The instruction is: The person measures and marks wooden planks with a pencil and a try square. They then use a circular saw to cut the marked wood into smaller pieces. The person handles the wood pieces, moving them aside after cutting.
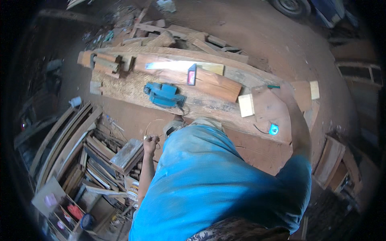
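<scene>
At the right end of the workbench (213,106), my right hand (286,91) reaches over a brown board (267,106). Its fingers are smeared, but they appear closed on a short green stick (274,86), perhaps a pencil or marker. Just nearer to me lies a blue tape measure (274,129). My left hand (151,144) hangs beside my body with curled fingers, near a thin pale curved strip or cord (148,125); what it holds is unclear. A teal electric planer (163,94) rests mid-bench. Behind it, a try square (191,74) lies across a reddish plank (217,85).
Wood shavings (116,85) cover the bench's left part, where short wood blocks (106,65) stand. Offcuts (165,38) are heaped beyond the bench. Stacked timber (76,140) and a divided box (70,213) are at lower left. A vehicle wheel (290,6) shows at top right.
</scene>
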`<move>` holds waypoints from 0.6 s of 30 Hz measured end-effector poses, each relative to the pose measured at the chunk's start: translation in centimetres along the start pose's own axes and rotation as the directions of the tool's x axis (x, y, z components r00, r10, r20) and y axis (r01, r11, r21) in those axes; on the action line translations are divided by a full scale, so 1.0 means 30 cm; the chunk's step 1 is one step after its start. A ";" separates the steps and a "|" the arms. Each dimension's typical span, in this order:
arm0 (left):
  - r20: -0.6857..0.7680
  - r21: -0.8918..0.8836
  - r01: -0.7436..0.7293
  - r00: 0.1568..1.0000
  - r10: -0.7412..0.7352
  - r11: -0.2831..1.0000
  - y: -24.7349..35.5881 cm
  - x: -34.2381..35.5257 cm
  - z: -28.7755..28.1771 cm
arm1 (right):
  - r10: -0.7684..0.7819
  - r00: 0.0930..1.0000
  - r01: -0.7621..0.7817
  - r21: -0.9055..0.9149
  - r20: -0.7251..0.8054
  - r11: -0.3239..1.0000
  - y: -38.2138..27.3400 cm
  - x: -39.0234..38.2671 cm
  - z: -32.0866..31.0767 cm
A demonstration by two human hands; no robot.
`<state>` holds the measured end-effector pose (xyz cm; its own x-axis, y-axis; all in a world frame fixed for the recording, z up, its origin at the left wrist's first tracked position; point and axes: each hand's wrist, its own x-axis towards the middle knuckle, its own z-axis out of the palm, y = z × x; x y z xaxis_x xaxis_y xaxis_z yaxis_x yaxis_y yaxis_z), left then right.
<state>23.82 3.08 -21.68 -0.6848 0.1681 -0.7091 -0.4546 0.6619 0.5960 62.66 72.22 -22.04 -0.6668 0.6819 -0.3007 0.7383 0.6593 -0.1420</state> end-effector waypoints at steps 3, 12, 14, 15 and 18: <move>-0.014 0.057 0.077 0.997 -0.076 0.995 0.001 -0.016 0.002 | 0.016 1.000 -0.015 0.073 -0.022 0.997 -0.185 0.072 0.040; -0.072 -0.245 -0.181 0.983 0.169 0.953 0.369 -0.151 0.025 | -0.474 0.873 0.487 0.249 -0.115 0.837 -1.211 0.217 0.101; 0.030 -0.206 -0.382 0.918 0.396 0.901 0.629 -0.271 -0.002 | -0.429 0.901 0.429 0.297 -0.069 0.853 -1.325 0.247 0.152; 0.074 -0.289 -0.460 0.864 0.498 0.840 0.787 -0.384 0.012 | -0.389 0.916 0.399 0.300 -0.095 0.866 -1.359 0.253 0.191; 0.200 -0.547 -0.613 0.565 0.800 0.570 1.074 -0.671 -0.011 | -0.288 0.943 0.326 0.302 -0.165 0.896 -1.454 0.243 0.258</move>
<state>22.76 20.79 11.91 -0.6366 0.7712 0.0008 -0.1503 -0.1251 0.9807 26.38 45.99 -25.34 -0.8585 0.5053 -0.0875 0.4743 0.7175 -0.5101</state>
